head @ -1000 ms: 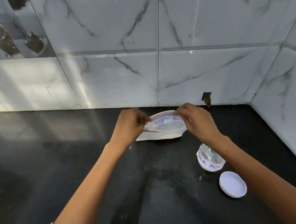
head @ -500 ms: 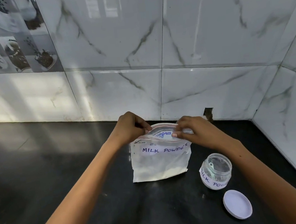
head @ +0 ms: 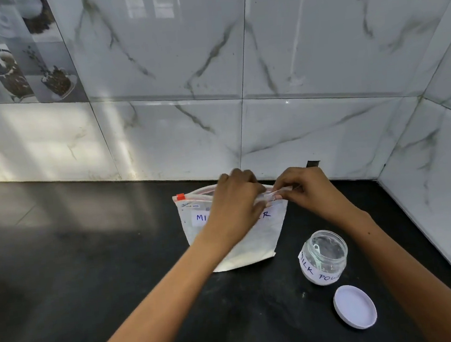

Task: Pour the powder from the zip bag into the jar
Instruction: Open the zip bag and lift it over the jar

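Observation:
A clear zip bag of white powder, labelled MILK POWDER, stands upright on the black counter near the back wall. An orange slider tab sits at its top left corner. My left hand reaches across the bag's front and pinches the top edge near the right corner. My right hand pinches the same edge just to the right. A small clear jar with a white label stands open to the right of the bag, a small white scoop inside it.
The jar's white lid lies flat on the counter in front of the jar. Marble-tiled walls close the back and the right side, forming a corner behind the jar.
The bag has turned upright with its label facing me. My left hand has slid from the top left of the bag rightward to meet my right hand at the top right corner.

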Demonstrator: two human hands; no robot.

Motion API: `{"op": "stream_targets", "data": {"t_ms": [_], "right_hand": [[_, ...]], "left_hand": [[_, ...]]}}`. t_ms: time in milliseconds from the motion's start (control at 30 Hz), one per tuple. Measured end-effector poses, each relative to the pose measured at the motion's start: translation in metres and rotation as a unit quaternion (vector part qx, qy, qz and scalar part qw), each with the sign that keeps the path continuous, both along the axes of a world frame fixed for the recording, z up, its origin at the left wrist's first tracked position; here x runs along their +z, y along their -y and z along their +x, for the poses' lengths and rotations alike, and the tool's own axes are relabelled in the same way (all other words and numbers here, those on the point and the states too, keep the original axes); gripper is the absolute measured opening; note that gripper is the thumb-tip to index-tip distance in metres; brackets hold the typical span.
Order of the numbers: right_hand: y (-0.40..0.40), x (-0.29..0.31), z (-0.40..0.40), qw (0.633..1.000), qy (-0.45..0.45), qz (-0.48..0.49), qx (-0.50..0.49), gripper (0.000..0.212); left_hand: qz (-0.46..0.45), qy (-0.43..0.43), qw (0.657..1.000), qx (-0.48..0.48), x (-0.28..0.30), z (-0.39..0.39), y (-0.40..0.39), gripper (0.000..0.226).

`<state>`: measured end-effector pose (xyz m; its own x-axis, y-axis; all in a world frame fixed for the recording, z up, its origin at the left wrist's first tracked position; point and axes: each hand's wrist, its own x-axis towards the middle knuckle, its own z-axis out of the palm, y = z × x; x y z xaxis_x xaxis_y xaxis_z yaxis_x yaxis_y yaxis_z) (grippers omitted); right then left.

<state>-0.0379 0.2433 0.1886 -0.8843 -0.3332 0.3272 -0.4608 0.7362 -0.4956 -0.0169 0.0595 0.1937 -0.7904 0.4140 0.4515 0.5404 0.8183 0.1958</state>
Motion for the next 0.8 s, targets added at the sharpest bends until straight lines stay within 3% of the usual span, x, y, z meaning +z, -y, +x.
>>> {"op": "stream_targets", "data": {"t_ms": [200, 367, 500, 600, 800], "right_hand": [[-0.011, -0.020, 0.013, 0.990, 0.036, -0.131, -0.047, 0.028], [-0.047, -0.056, 0.035, 0.986, 0.018, 0.068, -0.152, 0.027], [-0.063, -0.084, 0.048, 0.949, 0.166, 0.182, -0.195, 0.077], [-0.067, -0.097, 0.054, 0.940, 0.210, 0.188, -0.191, 0.092], [-0.055, -0.094, 0.054, 0.950, 0.171, 0.168, -0.200, 0.073]], "left_hand": [[0.017, -0.041, 0.999, 0.011, -0.016, -0.003, -0.031, 0.012], [0.036, -0.055, 0.998, 0.018, -0.023, -0.006, -0.036, 0.012], [0.046, -0.051, 0.997, 0.020, -0.027, -0.008, -0.039, 0.015], [0.059, -0.057, 0.996, 0.024, -0.027, -0.009, -0.038, 0.015], [0.087, -0.045, 0.995, 0.033, -0.027, -0.015, -0.035, 0.020]]}}
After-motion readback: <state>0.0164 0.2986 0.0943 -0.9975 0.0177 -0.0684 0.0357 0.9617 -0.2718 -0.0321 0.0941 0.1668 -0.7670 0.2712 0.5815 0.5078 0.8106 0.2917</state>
